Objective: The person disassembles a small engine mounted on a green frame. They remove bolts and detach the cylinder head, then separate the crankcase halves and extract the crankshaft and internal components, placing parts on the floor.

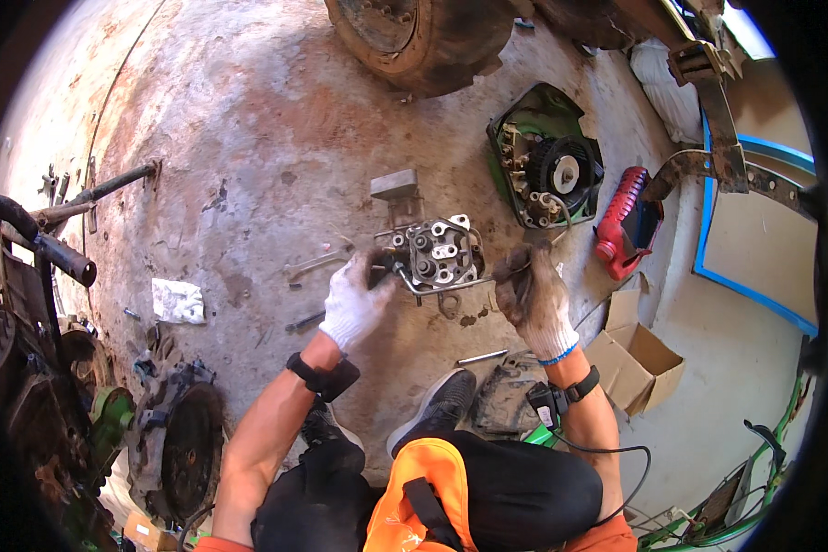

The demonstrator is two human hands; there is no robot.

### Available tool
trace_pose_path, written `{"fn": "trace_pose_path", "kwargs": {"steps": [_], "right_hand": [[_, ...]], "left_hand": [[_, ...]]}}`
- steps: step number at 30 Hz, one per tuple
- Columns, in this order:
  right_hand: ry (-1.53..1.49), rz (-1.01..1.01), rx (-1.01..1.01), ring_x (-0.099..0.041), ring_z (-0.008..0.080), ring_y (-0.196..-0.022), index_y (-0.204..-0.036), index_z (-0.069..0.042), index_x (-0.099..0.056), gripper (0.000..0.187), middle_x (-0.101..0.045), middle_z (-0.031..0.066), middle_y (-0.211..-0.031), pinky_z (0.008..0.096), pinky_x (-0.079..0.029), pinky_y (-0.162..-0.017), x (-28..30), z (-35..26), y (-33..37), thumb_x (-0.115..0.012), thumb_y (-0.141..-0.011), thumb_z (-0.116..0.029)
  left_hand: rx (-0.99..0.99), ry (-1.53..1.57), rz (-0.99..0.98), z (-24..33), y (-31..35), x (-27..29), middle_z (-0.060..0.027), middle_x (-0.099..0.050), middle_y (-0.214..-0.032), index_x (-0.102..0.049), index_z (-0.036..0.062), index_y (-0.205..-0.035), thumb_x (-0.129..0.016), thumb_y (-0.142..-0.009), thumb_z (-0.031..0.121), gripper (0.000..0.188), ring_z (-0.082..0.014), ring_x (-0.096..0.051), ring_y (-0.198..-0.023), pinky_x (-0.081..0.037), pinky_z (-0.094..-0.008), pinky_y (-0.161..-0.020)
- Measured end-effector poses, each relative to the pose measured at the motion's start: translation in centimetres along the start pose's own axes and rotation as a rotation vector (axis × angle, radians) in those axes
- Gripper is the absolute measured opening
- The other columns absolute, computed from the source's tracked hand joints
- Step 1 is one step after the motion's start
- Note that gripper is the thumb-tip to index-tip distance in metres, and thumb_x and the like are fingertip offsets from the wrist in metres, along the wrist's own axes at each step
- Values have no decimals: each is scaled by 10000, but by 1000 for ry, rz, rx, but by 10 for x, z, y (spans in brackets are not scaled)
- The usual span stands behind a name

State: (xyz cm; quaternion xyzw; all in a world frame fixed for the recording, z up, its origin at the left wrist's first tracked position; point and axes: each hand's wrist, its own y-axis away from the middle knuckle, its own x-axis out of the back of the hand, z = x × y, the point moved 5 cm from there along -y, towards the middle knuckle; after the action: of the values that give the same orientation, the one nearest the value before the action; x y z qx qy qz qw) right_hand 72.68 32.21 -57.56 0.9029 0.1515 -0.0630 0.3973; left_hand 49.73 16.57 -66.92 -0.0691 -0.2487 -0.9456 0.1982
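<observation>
A metal engine cylinder head (442,253) lies on the stained concrete floor in front of my feet. Along its near side runs a thin, bent metal bar that looks like an L-shaped wrench (458,287). My left hand (362,296), in a white glove with dark fingertips, is closed around the bar's bent end at the head's left edge. My right hand (534,299), in a heavily blackened glove, is closed on the bar's far end to the right of the head; the fingers partly hide the grip. A grey metal block (394,184) sits just beyond the head.
A combination wrench (316,264) and a white cloth or packet (178,301) lie left. Right are a green housing with a fan wheel (566,173), a cut red bottle (616,230) and a cardboard box (642,363). Machine parts (179,442) crowd the lower left; a tyre (432,46) stands beyond.
</observation>
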Motion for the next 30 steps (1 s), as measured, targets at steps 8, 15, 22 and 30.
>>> {"fn": "trace_pose_path", "kwargs": {"steps": [8, 15, 22, 30], "right_hand": [[1, -46, 69, -714, 253, -680, -1059, -87, -638, 523, -780, 211, -1043, 311, -523, -500, -28, -3, 11, -526, -1156, -589], [165, -300, 109, -811, 329, -880, -1121, -51, -634, 548, -781, 280, -1185, 342, -635, -657, -43, 2, 15, -534, -1148, -590], [484, -516, 58, -802, 250, -988, -1266, -9, -670, 616, -782, 200, -1316, 321, -574, -833, -63, 14, 30, -440, -1169, -572], [412, -671, 127, -733, 339, -1200, -1254, 54, -672, 541, -659, 294, -1462, 437, -611, -1006, -78, 21, 44, -481, -1196, -448]], "left_hand": [[-31, 150, 30, 1, -2, 13, -180, -798, -1200, -698, 42, -1381, -821, -951, 179, 467, -265, -795, -1080, -626, -395, -948], [-75, 44, 83, 0, 14, 27, -147, -759, -1277, -609, 20, -1472, -869, -870, 211, 682, -236, -750, -1112, -600, -382, -996], [-70, 42, 171, -15, 22, 38, -193, -739, -1299, -556, 19, -1544, -906, -824, 198, 820, -289, -755, -1122, -616, -423, -978], [34, 318, 222, -24, 23, 36, -182, -721, -1352, -494, -5, -1607, -872, -913, 172, 809, -267, -722, -1190, -595, -407, -1042]]}}
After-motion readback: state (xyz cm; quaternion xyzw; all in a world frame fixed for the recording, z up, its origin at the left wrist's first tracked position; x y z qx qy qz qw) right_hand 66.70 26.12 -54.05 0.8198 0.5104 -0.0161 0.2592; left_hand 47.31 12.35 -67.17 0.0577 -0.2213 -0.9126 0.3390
